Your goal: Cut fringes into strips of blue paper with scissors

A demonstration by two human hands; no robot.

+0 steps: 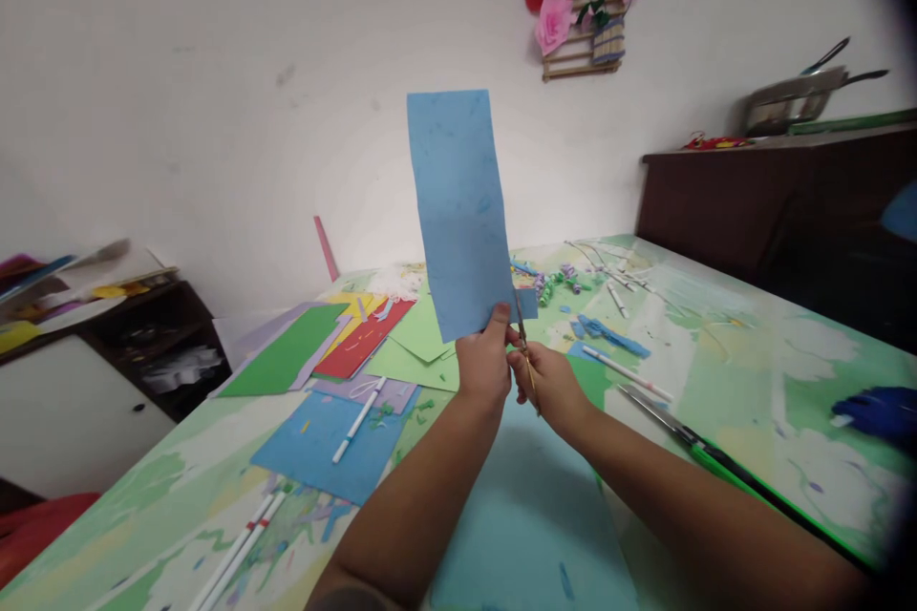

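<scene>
A tall strip of blue paper [459,210] stands upright in the middle of the head view. My left hand [485,358] pinches its lower edge, thumb in front. Close beside it, my right hand [548,382] is closed around small scissors [526,344], whose blades point upward at the paper's lower right edge. At the blades a small blue flap [527,304] sticks out to the right. Below both hands lies a light blue sheet [534,516] on the table. The scissors' handles are partly hidden by my fingers.
Green [283,353] and red sheets [365,341] lie at the left, near a blue sheet [315,439] with a white marker [358,420]. A green-handled utility knife [709,453] lies at the right. Paper scraps and curled strips [555,286] are scattered over the patterned table [795,420].
</scene>
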